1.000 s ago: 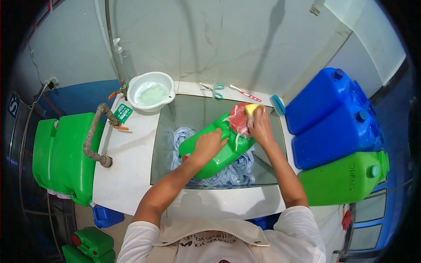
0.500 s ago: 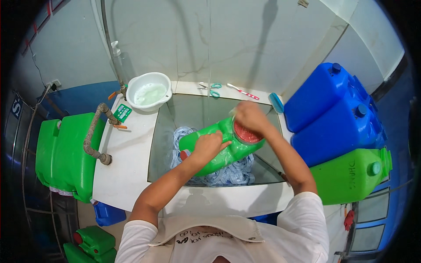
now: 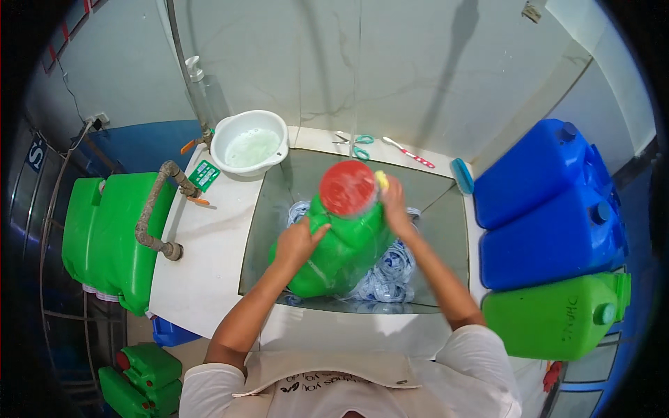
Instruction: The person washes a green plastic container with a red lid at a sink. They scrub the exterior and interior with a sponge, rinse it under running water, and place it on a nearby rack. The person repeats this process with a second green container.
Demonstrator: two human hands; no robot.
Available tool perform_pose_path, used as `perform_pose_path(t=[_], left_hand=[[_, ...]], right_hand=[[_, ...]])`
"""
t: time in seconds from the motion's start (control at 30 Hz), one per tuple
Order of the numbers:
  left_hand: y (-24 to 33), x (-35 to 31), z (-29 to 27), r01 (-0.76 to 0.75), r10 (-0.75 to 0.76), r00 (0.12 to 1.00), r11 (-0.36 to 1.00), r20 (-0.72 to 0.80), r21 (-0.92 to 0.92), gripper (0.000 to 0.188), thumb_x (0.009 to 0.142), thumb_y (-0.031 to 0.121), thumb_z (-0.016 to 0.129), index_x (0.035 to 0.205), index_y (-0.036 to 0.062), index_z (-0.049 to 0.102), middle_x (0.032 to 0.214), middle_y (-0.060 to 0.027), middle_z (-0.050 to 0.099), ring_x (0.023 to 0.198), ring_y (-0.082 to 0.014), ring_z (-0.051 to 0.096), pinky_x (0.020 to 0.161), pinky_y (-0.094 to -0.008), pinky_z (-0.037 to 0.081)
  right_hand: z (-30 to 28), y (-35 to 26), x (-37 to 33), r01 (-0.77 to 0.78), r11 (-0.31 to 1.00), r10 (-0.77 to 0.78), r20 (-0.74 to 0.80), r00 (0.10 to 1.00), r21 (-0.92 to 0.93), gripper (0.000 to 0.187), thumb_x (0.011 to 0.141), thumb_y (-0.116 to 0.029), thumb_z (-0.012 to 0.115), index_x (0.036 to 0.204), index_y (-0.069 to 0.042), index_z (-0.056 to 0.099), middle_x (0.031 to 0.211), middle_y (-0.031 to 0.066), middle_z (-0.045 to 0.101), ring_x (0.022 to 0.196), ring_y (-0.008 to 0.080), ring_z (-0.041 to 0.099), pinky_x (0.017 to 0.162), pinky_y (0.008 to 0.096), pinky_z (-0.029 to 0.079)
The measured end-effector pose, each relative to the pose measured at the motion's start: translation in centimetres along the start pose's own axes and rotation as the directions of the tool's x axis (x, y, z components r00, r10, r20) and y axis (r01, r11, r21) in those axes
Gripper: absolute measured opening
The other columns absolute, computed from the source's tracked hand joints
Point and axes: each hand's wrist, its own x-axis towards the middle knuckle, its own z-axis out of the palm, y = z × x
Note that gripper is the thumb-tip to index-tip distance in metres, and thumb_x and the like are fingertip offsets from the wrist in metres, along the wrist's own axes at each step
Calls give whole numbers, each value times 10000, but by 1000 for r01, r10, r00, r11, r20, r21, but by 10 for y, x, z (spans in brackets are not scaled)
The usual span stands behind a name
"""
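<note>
A wet green plastic jug (image 3: 341,254) with a wide red lid (image 3: 348,188) is tilted over the sink (image 3: 446,202), its lid end pointing away from me. My left hand (image 3: 300,244) grips the jug's left side, thumb lying across the green plastic. At the right of the lid, my right hand (image 3: 394,202) is closed on a yellow sponge (image 3: 382,180) held against the lid's edge. Its fingertips are partly hidden. Bundled whitish-blue strips (image 3: 390,268) lie in the sink under the jug, which covers part of them.
A white basin (image 3: 249,143) of sudsy water stands at the back left, beside a pipe tap (image 3: 150,223). Scissors (image 3: 359,146), a red-white toothbrush (image 3: 410,152) and a blue brush (image 3: 461,175) lie along the back ledge. Large blue containers (image 3: 533,174) and a green one (image 3: 550,317) stand right.
The jug has turned so its red lid faces up and away, shifted left. My right hand has moved from above the lid down to its right side. The view has shifted slightly.
</note>
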Motion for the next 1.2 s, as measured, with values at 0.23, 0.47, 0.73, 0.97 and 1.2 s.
perform_pose_path(t=[0.23,0.47,0.73,0.97,1.2], left_hand=[[-41,5,3,328,-341,940,923,-30,-203,556,888,445,482,762,-90,559,724,-332,566,740,-483,568,651,-521,449],[-53,7,8,395,-404,912,910,-65,-124,615,891,485,450,767,-108,558,759,-349,561,772,-497,557,685,-521,440],[-89,-3,13,555,-556,831,830,4,-52,669,889,523,422,845,-129,565,802,-370,557,810,-495,561,712,-517,444],[-91,4,18,535,-536,844,842,-2,-70,641,889,514,434,871,-111,575,790,-358,564,796,-499,562,696,-518,442],[-102,-8,20,582,-589,807,804,-29,-126,623,892,497,455,810,-106,586,727,-333,565,721,-484,560,658,-501,432]], right_hand=[[85,-63,-30,630,748,-561,308,768,-209,448,845,-171,497,1261,-25,418,1305,198,418,1252,383,354,1058,477,251],[133,-83,-43,455,885,-346,788,509,95,321,803,-171,503,1075,-7,546,1090,183,527,1064,353,499,922,478,370],[100,-32,-139,503,842,-539,337,772,194,275,784,-123,513,1035,-12,534,968,175,510,984,350,494,886,469,378],[178,68,-24,-69,992,87,-179,980,102,62,764,-31,468,826,-38,465,813,161,452,818,324,444,744,446,357],[166,13,-173,58,961,-86,93,992,271,276,739,-17,468,1012,2,507,1078,257,433,1005,408,412,846,522,316]])
